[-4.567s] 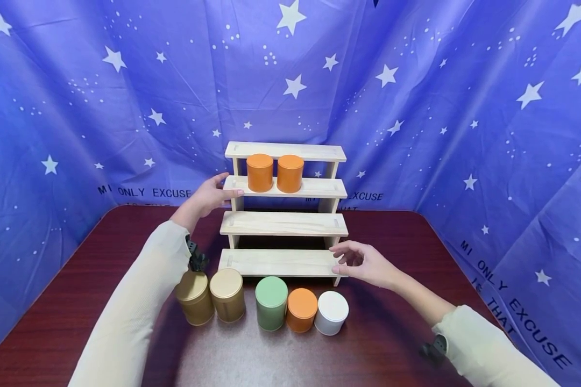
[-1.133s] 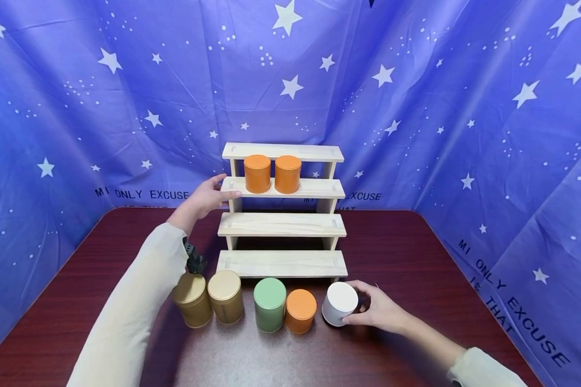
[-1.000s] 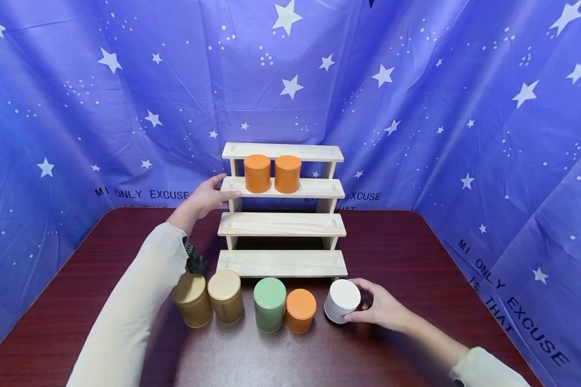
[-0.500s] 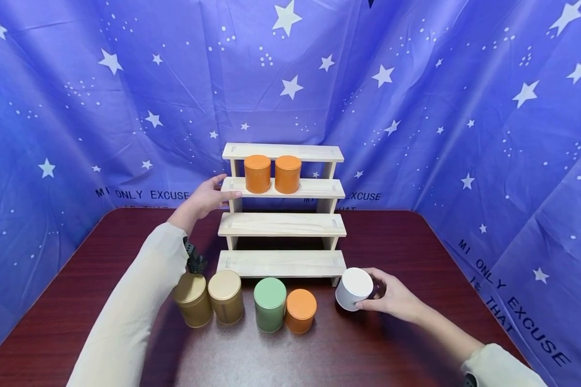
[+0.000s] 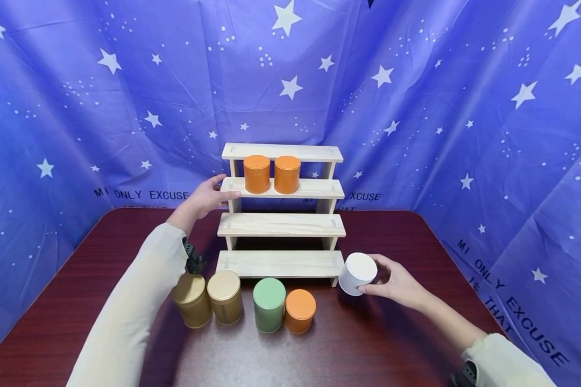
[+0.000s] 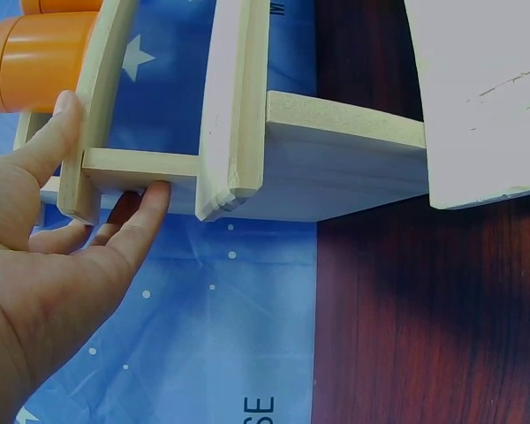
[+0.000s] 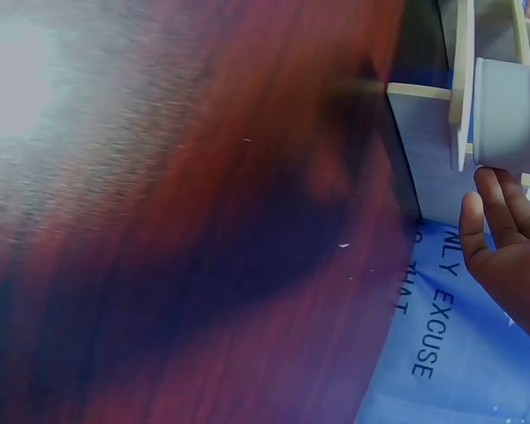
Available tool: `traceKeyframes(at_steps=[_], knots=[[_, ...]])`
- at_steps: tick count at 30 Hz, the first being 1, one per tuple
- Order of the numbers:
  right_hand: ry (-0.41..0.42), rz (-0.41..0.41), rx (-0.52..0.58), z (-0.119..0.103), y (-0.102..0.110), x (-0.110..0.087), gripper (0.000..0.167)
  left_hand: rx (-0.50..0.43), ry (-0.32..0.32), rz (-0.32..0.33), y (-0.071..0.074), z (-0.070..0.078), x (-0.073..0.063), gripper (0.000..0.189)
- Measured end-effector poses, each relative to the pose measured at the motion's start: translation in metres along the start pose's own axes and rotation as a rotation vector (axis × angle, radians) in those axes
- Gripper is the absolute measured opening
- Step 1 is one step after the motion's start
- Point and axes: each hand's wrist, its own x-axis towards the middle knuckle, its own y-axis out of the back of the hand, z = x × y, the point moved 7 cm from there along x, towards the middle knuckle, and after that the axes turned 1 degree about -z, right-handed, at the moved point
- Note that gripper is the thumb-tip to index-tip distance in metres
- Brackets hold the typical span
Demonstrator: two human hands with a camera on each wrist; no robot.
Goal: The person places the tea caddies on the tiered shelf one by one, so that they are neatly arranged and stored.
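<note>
My left hand (image 5: pixel 204 200) holds the left end of the second board from the top of a pale wooden stepped rack (image 5: pixel 282 224). In the left wrist view the thumb lies on the board beside an orange tin (image 6: pixel 46 62), with fingers round the underside. My right hand (image 5: pixel 398 281) grips a white lidded tin (image 5: pixel 355 275) by its right side, lifted off the table and tilted slightly, just right of the lowest board. From the right wrist view, the tin (image 7: pixel 512 115) overlaps the rack's edge, fingers against its side. Two orange tins (image 5: pixel 257 174) stand on the second board.
Before the rack, on the dark red table (image 5: pixel 397 344), stand two gold tins (image 5: pixel 226 301), a green tin (image 5: pixel 269 309) and an orange tin (image 5: pixel 299 313). My left forearm (image 5: pixel 130 306) passes over the left gold tin. A blue star-printed curtain (image 5: pixel 416 107) hangs behind.
My right hand came down from the lowest board, took the white tin from beside the orange one, then moved it right and up. The left hand stays on the rack.
</note>
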Motion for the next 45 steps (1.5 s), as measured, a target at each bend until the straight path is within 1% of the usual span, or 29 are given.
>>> traceKeyframes(at_steps=[6,15,21,25,33,37,45], knots=[[0.008,0.001,0.011,-0.006,0.002,0.009,0.061,-0.015,0.004,-0.007,0.0,-0.001,0.0,0.09],[0.018,0.007,0.041,-0.016,0.004,0.02,0.058,-0.01,0.007,-0.006,0.001,-0.002,0.0,0.09],[0.048,0.032,0.014,-0.024,0.01,0.029,0.055,-0.006,0.006,-0.004,0.001,-0.002,0.001,0.09],[0.048,0.05,-0.007,-0.029,0.015,0.036,0.055,-0.01,0.006,-0.004,0.002,-0.002,0.002,0.089],[0.043,0.081,-0.013,-0.037,0.025,0.051,0.057,-0.011,0.005,-0.004,0.002,-0.003,0.006,0.09],[0.049,0.098,-0.03,-0.042,0.029,0.059,0.058,-0.015,0.005,-0.002,0.002,-0.002,0.005,0.09],[0.043,0.105,-0.023,-0.051,0.032,0.074,0.06,-0.024,0.012,-0.007,0.002,-0.003,0.004,0.09]])
